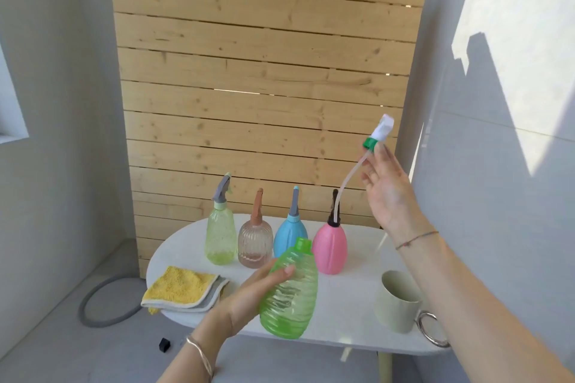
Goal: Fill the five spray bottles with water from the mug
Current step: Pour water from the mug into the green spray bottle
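Screen of pale wooden slats (264,71) close behind, walling off the far side. Before it, white oval table (348,305), with open floor to the left and in front of the rim.

Along the back, out of the working space, four spray bottles in a row with heads on, probably awaiting their turn: light green bottle (220,236), ribbed amber bottle (255,246), blue bottle (289,233), pink bottle (329,249), all near one another.

Fifth, the green bottle (292,289), held tipped over the front edge with its neck bare. Left hand (249,298) wrapped round the body, thumb across the front, fingers curled behind. Likely opened so for filling.

Folded yellow cloth (183,288) at the left edge, handy for spills.

Mug (396,301) upright near the front right edge, ring handle reaching the rim, just beside the right forearm. Easily knocked, at a guess. Water level not to be made out.

Spray head (381,130) held high on the right, clear of everything. Green collar pinched in the fingertips of the right hand (389,196), other fingers loosely spread. Dip tube trailing down before the pink bottle's top; touching or apart, cannot tell.
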Action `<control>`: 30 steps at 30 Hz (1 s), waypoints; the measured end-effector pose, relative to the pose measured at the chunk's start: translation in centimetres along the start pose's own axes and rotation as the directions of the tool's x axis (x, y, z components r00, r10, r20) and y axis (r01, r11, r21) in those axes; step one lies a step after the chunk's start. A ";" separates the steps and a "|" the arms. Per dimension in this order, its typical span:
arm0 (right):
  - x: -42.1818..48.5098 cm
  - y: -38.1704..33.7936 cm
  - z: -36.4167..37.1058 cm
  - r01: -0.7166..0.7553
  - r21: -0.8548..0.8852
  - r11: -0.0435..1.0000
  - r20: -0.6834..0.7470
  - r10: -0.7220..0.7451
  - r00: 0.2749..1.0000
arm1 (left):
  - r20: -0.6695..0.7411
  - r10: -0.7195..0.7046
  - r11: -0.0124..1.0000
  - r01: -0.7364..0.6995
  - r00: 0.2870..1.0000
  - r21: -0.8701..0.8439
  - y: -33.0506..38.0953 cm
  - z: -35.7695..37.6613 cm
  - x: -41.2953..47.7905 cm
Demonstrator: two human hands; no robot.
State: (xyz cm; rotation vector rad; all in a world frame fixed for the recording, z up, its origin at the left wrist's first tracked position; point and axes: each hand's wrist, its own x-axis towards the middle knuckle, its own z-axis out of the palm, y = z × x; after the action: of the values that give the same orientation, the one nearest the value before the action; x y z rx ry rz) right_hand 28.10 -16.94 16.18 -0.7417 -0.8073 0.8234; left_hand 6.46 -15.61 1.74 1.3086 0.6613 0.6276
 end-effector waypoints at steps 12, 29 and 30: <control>-2.9 20.1 -8.5 -0.153 -0.786 0.599 0.139 0.412 0.900 | -0.364 0.075 0.997 -0.066 0.928 0.036 -4.5 -1.6 -0.9; -4.8 14.2 -12.0 0.028 -0.793 0.608 0.111 0.099 0.989 | -0.328 0.051 0.999 -0.042 0.943 0.033 -6.2 -0.7 0.5; -5.4 13.0 -12.7 0.042 -0.786 0.616 0.075 0.028 0.997 | -0.318 0.049 0.999 -0.039 0.947 0.036 -6.5 -0.5 0.6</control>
State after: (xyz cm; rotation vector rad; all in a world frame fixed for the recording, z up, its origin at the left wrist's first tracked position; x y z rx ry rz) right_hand 32.05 -18.48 -2.32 -1.5032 -1.2723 0.4505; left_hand 6.82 -15.81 -4.76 1.2629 0.9098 0.8802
